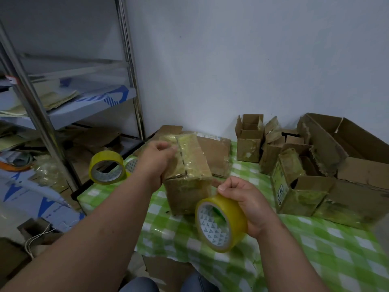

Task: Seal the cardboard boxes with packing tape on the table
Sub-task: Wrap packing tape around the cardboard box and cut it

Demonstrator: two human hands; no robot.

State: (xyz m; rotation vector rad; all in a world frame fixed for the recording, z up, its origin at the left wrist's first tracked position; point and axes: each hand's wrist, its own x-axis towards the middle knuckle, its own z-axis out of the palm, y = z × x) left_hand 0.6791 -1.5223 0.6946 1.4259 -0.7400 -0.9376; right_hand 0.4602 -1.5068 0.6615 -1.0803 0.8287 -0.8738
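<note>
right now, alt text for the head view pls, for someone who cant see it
A person's right hand grips a yellow tape roll while the left hand holds a taped cardboard box on a green checked table; open boxes stand behind.

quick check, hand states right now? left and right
Left hand: grips the top of the taped cardboard box.
Right hand: holds the yellow tape roll just in front of the box.

large open box (357, 157): right side cut off by frame edge. shelf rack (63, 102): blurred, left part cut off. second tape roll (107, 167): lower rim hidden behind left forearm.
</note>
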